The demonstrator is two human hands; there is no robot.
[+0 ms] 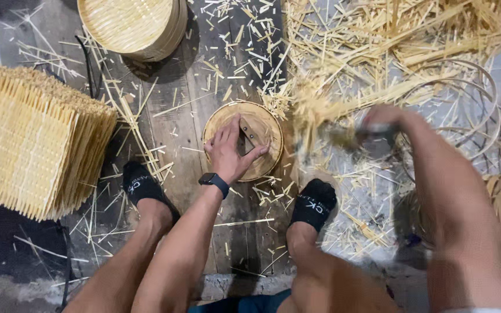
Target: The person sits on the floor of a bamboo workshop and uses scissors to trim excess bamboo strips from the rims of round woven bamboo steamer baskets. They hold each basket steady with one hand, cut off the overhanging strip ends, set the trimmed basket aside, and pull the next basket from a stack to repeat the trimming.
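Legs and feet: bare knees at the bottom edge; two black ankle socks, left sock (140, 186) and right sock (314, 203), planted on worn grey floor planks (187, 104).
Left wrist: wrapped by a black watch (214, 181) with a dark square face.
Left hand (230, 152): laid flat on the round disc, fingers spread fairly wide and pressing down, thumb stretched to the right; closed around nothing.
Round disc (265, 130): between the two feet, just ahead of them; pale bamboo, smooth, circular, thin-rimmed, lying flat on the planks.
Blade piece (248, 137): small, dark, flat, metal-looking, on the disc beside the thumb; long axis tilted from lower left to upper right.
Right hand (381, 122): raised right of the disc, motion-blurred; seemingly curled around a dark handle (372, 139), grip too smeared to tell for sure.
Bamboo bundle (314, 113): straw-yellow splints, blurred, at the handle's left end, just right of the disc.
Left side: stack of woven square mats (30, 145), fine ribbed weave, bristly edges.
Right side: thin bent bamboo hoops (482, 104), looped and overlapping.
Far edge: stacked round woven trays (134, 26); loose heap of splints and offcuts (389, 35), scattered, stiff, straw-like.
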